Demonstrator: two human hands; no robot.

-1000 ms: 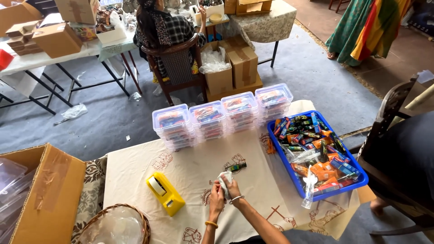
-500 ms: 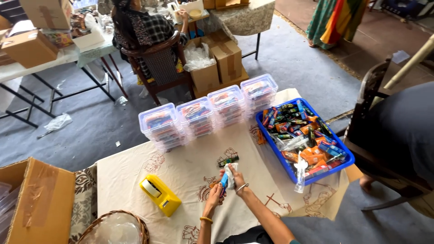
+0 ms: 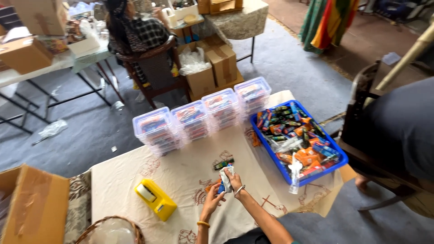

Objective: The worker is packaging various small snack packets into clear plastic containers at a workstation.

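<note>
My left hand (image 3: 212, 199) and my right hand (image 3: 234, 181) meet over the cloth-covered table (image 3: 181, 178), both closed on a small blue item in a clear plastic wrapper (image 3: 224, 180). A small dark green item (image 3: 223, 164) lies on the cloth just beyond my hands. To the right stands a blue tray (image 3: 337, 166) heaped with several small colourful items and loose clear wrappers. A yellow tape dispenser (image 3: 155, 199) sits on the cloth to my left.
Several stacks of clear lidded boxes (image 3: 203, 118) line the table's far edge. A cardboard box (image 3: 36, 208) and a wicker basket (image 3: 110, 231) are at the left. A seated person (image 3: 135, 31) is beyond, and another person's dark-clothed body (image 3: 402, 126) is at the right.
The camera view has shifted slightly. My hands stay together on the wrapped item, turning it a little; the rest of the table is unchanged.
</note>
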